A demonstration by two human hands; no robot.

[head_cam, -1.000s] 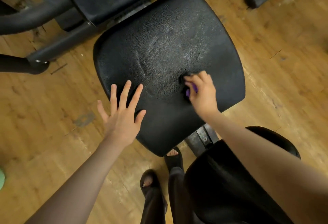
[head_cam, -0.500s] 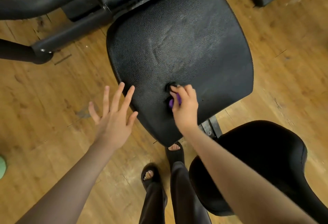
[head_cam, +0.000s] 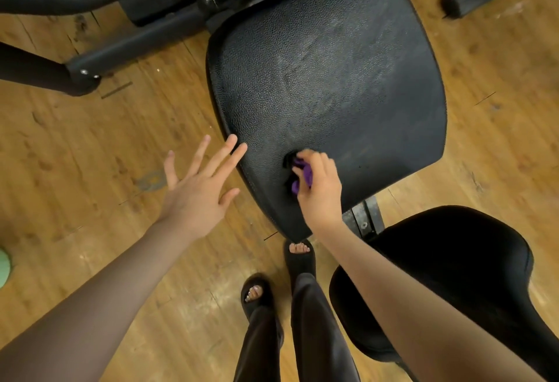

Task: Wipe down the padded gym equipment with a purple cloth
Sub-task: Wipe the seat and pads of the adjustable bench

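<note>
Down at the pebbled black pad's [head_cam: 332, 79] six o'clock edge, the right hand [head_cam: 319, 191] pinches a bunched purple cloth [head_cam: 302, 174], while the left hand [head_cam: 196, 194] hovers, fingers spread wide.

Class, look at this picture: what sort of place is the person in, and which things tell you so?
Most likely a gym. A large black padded seat sits on a black metal frame, a second padded seat stands beside it, and the wooden floor is worn.
</note>
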